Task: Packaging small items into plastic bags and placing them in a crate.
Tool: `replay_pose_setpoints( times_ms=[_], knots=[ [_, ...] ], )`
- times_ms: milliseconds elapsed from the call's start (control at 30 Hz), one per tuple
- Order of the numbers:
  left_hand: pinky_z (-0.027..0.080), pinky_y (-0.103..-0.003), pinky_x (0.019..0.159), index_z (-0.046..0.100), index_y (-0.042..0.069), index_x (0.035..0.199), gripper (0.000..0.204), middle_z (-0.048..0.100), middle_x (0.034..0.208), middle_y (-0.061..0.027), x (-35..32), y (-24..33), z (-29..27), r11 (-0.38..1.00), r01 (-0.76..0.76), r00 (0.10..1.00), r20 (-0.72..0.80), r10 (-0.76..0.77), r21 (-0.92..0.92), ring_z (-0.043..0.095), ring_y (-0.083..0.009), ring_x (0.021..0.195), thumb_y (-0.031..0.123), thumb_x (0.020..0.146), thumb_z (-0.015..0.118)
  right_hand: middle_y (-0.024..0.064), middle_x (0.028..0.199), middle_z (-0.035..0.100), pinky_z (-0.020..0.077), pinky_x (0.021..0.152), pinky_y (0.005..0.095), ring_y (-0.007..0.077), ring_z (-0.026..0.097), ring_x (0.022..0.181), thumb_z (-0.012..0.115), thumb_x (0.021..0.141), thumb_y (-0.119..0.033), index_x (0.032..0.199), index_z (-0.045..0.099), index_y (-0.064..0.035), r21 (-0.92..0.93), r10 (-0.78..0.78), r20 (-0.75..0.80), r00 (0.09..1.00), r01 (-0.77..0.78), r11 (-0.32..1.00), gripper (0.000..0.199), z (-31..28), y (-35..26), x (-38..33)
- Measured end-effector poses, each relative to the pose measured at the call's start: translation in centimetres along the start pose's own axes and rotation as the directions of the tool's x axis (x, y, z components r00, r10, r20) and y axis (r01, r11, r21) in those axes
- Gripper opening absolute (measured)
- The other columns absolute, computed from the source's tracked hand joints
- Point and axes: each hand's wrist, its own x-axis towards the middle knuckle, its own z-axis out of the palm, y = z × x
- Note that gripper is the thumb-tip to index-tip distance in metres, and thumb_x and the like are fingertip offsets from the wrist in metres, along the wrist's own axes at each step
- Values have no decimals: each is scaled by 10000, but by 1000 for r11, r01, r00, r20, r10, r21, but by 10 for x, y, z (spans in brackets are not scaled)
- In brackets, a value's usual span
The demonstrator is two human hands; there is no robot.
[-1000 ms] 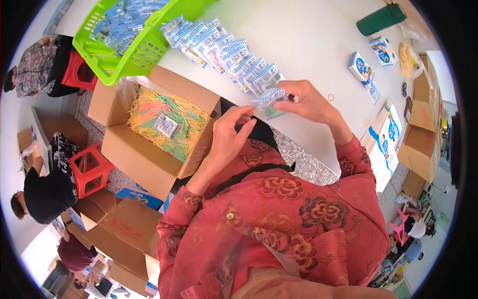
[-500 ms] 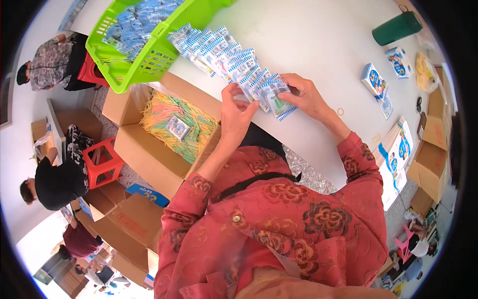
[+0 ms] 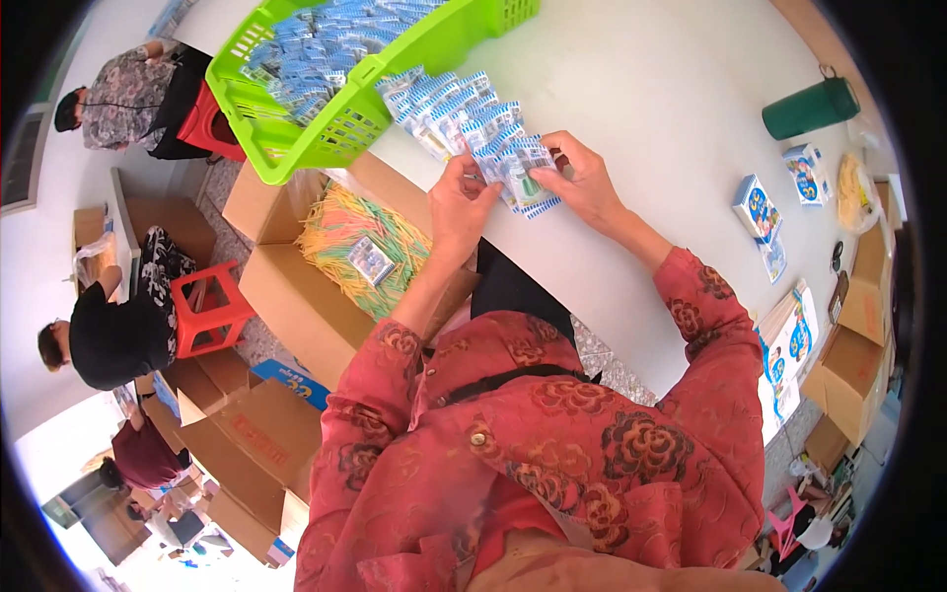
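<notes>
Plastic packets [image 3: 515, 166], left hand [image 3: 457, 214] and right hand [image 3: 589, 189] pinching edges, white table [image 3: 656, 118]

There were one lime-green plastic basket [image 3: 434, 44], one dark-green cylindrical bottle [image 3: 811, 108], two red plastic stools [image 3: 204, 118] and uncountable blue-striped plastic sachets [image 3: 456, 120].

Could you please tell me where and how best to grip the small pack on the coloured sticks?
Grip the small pack by its two long edges, probably from above: it lies uncovered, broad face up, on the coloured sticks inside the open carton, whose walls would hinder reaching in sideways.
</notes>
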Motion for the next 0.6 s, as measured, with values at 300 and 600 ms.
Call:
replay_pose_setpoints(
  times_ms=[300,600],
  knots=[
    [445,-308,820,379,-68,1240,667,459,1186,-158,46,-3,-51,979,-69,929,-344,134,194,498,-225,1015,223,744,717,83,859,590,437,595,262,144,517,648,675,755,-184,1151,454,-43,-87,8,-118,993,-18,996,475,-1,-2,5],
    [442,-320,833,415,-74,1183,665,563,1043,-175,55,-11,-41,999,1,899,-438,14,36,552,-225,961,313,736,720,137,962,610,428,534,247,113,481,539,672,756,-185,1237,418,-41,-145,163,42,986,-155,977,562,-13,-8,5]
  ],
)
